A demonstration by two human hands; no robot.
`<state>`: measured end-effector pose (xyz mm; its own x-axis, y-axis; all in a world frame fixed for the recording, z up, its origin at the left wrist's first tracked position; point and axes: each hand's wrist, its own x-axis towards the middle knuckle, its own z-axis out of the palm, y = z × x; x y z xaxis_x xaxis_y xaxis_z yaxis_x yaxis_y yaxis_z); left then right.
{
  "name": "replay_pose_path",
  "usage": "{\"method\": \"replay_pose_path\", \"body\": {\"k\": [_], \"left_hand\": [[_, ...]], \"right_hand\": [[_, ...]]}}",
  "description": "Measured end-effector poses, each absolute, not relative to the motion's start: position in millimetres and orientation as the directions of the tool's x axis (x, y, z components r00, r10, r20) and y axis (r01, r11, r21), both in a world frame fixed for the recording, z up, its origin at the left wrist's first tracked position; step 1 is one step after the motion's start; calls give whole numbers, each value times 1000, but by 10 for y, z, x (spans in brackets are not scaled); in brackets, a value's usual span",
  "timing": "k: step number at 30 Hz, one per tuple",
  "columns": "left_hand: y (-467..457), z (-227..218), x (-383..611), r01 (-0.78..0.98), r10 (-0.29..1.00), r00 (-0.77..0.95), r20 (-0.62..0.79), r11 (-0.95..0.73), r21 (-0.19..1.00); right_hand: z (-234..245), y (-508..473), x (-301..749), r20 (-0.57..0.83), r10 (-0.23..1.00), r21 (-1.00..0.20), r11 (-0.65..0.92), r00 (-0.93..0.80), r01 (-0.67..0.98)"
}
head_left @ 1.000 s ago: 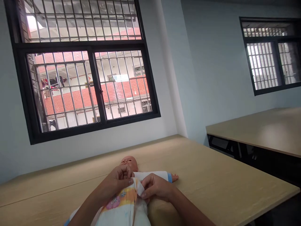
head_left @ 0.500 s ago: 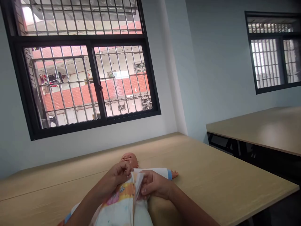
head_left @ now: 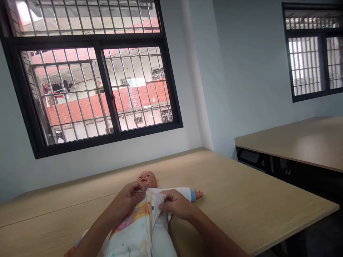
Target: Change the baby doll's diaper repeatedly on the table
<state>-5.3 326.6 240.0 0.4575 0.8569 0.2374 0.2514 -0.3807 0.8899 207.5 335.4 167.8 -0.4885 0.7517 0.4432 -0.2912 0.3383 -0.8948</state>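
A baby doll [head_left: 147, 178] lies on its back on the table, head away from me, one white sleeve [head_left: 182, 193] with a blue cuff stretched to the right. Over its body is a white baby garment [head_left: 134, 230] printed in orange and pink, its front edge running down the middle. Near the doll's neck, my left hand [head_left: 131, 196] pinches the garment's upper edge. My right hand [head_left: 177, 204], closed too, grips the white flap just to the right of that edge. Small fastener-like dots show along the edge. The doll's lower body is out of view.
The wooden table [head_left: 235, 200] reaches back to the wall below a barred window [head_left: 107, 89]. A second table [head_left: 302, 139] stands at the right, with a gap between the two. Another barred window [head_left: 308, 64] is on the right wall.
The garment's upper edge has been spread flatter and shows more of its front. Both hands have shifted slightly upward in view, still gripping the cloth. The doll's face shows more.
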Motion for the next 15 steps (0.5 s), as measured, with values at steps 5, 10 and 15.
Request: {"method": "replay_pose_path", "body": {"k": [5, 10, 15], "left_hand": [[3415, 2281, -77, 485, 834, 507, 220, -486, 727], [3436, 2120, -68, 602, 829, 548, 111, -483, 635], [3400, 2089, -40, 594, 845, 526, 99, -448, 668]], "right_hand": [[1629, 3391, 2058, 364, 785, -918, 213, -501, -334], [1566, 3448, 2053, 283, 778, -902, 17, -561, -432], [1572, 3503, 2100, 258, 825, -816, -93, -503, -571]]}}
